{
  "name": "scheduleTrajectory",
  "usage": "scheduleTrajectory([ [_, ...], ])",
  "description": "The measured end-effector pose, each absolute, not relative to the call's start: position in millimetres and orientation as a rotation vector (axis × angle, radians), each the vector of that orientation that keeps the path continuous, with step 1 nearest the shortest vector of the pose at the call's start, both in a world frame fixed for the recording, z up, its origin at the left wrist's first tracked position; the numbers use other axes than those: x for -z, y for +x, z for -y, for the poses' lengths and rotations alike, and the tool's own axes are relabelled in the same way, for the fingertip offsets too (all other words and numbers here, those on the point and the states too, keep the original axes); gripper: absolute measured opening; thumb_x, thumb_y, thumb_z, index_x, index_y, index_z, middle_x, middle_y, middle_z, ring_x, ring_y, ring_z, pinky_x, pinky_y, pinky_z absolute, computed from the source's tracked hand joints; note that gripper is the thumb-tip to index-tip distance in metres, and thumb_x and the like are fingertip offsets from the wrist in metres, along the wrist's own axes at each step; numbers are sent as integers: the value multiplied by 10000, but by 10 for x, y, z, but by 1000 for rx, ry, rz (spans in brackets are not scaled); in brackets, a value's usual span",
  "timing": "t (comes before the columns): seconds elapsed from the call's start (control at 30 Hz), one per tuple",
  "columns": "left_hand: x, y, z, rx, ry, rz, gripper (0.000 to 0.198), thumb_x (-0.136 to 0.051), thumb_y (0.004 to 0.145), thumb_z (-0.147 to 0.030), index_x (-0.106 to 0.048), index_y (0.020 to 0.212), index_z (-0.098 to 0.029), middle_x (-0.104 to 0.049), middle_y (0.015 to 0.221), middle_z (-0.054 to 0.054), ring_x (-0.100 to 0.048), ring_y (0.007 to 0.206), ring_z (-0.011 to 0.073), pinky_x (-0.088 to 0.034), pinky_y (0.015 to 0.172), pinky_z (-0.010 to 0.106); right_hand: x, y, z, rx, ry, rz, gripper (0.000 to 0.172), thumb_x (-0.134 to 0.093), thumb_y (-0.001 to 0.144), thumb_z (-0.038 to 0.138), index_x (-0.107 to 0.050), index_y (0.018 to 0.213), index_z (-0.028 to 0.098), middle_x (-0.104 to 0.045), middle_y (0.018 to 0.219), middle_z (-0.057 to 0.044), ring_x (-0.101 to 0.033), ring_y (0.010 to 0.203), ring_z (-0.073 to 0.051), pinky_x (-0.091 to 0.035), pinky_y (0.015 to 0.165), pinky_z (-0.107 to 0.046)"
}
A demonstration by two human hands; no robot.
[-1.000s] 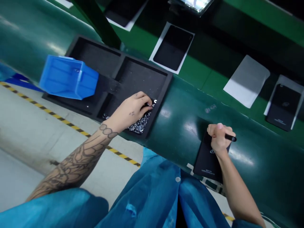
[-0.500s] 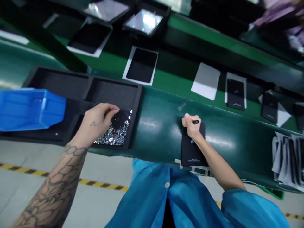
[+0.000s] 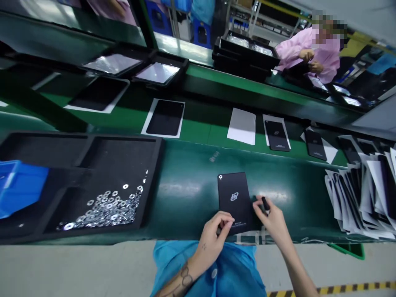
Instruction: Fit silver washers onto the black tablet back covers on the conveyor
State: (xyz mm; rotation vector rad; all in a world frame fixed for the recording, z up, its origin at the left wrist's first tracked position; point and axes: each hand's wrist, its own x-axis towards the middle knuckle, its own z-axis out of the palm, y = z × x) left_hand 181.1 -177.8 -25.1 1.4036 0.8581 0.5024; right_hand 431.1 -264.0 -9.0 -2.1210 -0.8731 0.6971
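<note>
A black tablet back cover (image 3: 235, 196) with a light logo lies on the green bench in front of me. At its upper left corner is a small silvery ring (image 3: 220, 177). Over the cover's lower left corner, my left hand (image 3: 215, 233) has thumb and fingertips pinched together; what is between them, if anything, I cannot make out. Just right of the cover, my right hand (image 3: 272, 220) grips a short black pen-like tool (image 3: 265, 204). Many small metal rings (image 3: 116, 208) lie heaped in the black divided tray (image 3: 151, 173) on the left.
A blue bin (image 3: 23, 185) sits on the tray's left side. Covers on white sheets (image 3: 276, 134) line the green belt (image 3: 201, 138) behind the bench. A stack of sheets and covers (image 3: 359, 198) stands at right. A person in pink (image 3: 328, 55) works across the line.
My left hand has moved from the ring tray to the tablet cover. My right hand has shifted off the cover's top to its right side, still gripping the tool. The view has tilted up.
</note>
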Motion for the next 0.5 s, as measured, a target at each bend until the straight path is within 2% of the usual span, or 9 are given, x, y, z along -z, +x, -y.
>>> scheduleTrajectory([
  [0.1,256,1875,1700,-466,1433,-775,314,-593,1063,-517,-746,973,-258,-743,1035,82,-631,799,217,-547,772,372,164,4096,2800,-870,-2083,782,503,-791,850,633,-808,1156,234,-829,1106,-131,-796,949,-348,-653,806,-448],
  [0.2,227,1879,1438,-412,1410,-742,327,-620,1052,-537,-728,981,-236,-709,963,57,-594,760,189,-526,737,333,170,4000,2623,-1145,-1892,719,518,-797,865,640,-810,1158,213,-838,1096,-119,-792,1069,-368,-654,932,-478],
  [0.33,242,1879,1081,-530,1307,-845,345,-702,974,-601,-712,1063,-268,-703,947,46,-692,878,224,-589,834,346,61,4233,2095,-1100,-1711,695,520,-857,852,588,-773,1214,224,-823,1192,-107,-779,1107,-325,-646,967,-444],
  [0.4,239,1842,959,-621,1262,-927,417,-765,902,-630,-702,1141,-295,-715,956,42,-737,950,248,-622,910,374,-61,4514,1695,-1005,-1600,685,569,-904,814,558,-744,1243,219,-813,1137,-93,-780,1028,-273,-651,912,-389],
  [0.47,221,1779,908,-657,1263,-978,486,-812,833,-658,-707,1152,-306,-719,928,37,-760,946,262,-646,934,402,-222,4851,1233,-949,-1531,681,611,-921,798,547,-712,1260,206,-765,901,-34,-730,763,-193,-627,713,-314],
  [0.5,213,1741,910,-652,1275,-997,505,-825,801,-679,-720,1126,-307,-720,901,36,-768,925,272,-660,920,415,-306,5020,1009,-927,-1548,697,604,-911,813,547,-696,1258,199,-687,756,21,-634,602,-148,-565,586,-275],
])
